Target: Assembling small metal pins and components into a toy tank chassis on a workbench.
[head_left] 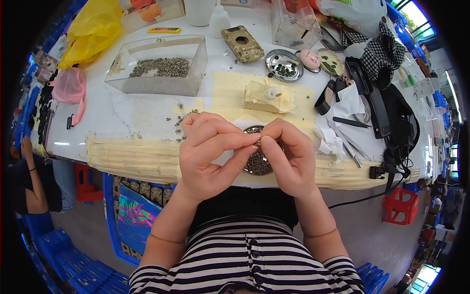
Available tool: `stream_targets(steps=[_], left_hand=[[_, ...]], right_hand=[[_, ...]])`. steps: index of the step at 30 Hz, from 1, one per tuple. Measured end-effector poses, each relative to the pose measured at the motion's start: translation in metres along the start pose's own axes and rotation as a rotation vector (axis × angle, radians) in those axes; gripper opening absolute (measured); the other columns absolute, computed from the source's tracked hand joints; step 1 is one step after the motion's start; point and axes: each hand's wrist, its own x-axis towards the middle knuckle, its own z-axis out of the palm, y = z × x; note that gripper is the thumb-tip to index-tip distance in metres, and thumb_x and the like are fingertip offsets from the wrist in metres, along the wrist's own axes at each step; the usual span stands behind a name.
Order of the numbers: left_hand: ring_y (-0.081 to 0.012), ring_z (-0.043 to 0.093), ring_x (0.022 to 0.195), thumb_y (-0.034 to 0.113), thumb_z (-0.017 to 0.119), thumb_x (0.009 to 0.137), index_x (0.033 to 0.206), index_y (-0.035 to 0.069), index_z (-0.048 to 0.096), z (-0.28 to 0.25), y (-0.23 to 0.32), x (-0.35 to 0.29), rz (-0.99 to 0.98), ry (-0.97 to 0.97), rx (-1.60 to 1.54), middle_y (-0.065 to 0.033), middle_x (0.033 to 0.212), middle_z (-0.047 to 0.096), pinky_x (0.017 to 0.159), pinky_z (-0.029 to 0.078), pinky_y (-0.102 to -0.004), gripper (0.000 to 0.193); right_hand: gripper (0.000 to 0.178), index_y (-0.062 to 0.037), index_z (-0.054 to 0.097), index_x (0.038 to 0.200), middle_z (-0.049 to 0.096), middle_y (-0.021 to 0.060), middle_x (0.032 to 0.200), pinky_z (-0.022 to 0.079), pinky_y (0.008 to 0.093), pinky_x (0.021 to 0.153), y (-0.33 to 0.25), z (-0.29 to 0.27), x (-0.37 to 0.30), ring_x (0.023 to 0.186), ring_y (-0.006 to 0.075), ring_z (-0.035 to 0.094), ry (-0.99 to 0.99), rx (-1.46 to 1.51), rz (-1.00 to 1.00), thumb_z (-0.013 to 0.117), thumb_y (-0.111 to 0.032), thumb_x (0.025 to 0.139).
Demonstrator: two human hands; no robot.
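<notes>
Close together over a round dish (258, 174), my left hand (208, 154) and my right hand (293, 157) meet at the fingertips. Each one pinches with thumb and index finger at the same spot. What sits between the fingertips is tiny and mostly covered, so I cannot make it out. Small grey-brown pieces (257, 163) fill the dish, partly hidden by my hands. Beyond them stands a block wrapped in cream tape (254, 104), with a small white nozzle-like part on top. A few loose bits lie beside my left fingers.
A clear box (161, 87) of similar pieces stands at the back left, near a crusted brown case (248, 50) with a hole. Tweezers (348, 149), white tissue (329, 142) and a black strap lie right. A person's arm (34, 176) shows far left; a red stool (400, 206) stands right.
</notes>
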Motion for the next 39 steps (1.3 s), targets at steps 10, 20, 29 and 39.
stream_targets(steps=[10,20,29,39], left_hand=[[-0.0152,0.057,0.077,0.007,0.082,0.071,0.089,0.013,0.076,0.001,0.0003,0.0009,-0.009,0.042,0.016,0.0027,0.079,0.065,0.078,0.03,-0.0325,0.02],[-0.0162,0.056,0.08,0.01,0.083,0.072,0.093,0.015,0.075,0.0046,0.0044,0.0003,0.066,0.056,0.248,0.0052,0.085,0.065,0.08,0.029,-0.0346,0.023],[-0.016,0.056,0.081,0.011,0.082,0.071,0.094,0.016,0.075,0.008,0.0089,-0.0012,0.016,0.06,0.386,0.006,0.087,0.065,0.082,0.029,-0.0353,0.025],[-0.0157,0.056,0.083,0.011,0.082,0.072,0.095,0.015,0.075,0.0027,0.0082,-0.0016,-0.022,0.034,0.326,0.0063,0.087,0.065,0.082,0.029,-0.0349,0.024]], right_hand=[[0.008,0.0023,0.063,0.089,0.061,0.0063,0.079,0.043,0.0255,0.062,-0.0035,0.0007,-0.0011,0.067,0.012,0.054,-0.007,0.023,0.085,0.062,-0.004,0.094],[0.006,0.0008,0.068,0.093,0.064,0.007,0.082,0.047,0.0257,0.064,-0.006,0.0018,0.0005,0.07,0.0126,0.058,0.094,-0.094,-0.028,0.069,0.0,0.088],[0.017,-0.0005,0.072,0.096,0.066,0.0099,0.083,0.049,0.0298,0.066,-0.0095,-0.003,0.0004,0.073,0.0221,0.061,0.111,-0.296,-0.174,0.073,0.002,0.079],[0.017,-0.0002,0.072,0.095,0.068,0.0107,0.084,0.049,0.0303,0.065,-0.0099,-0.001,0.0042,0.074,0.0232,0.062,0.065,-0.317,-0.134,0.074,0.003,0.079]])
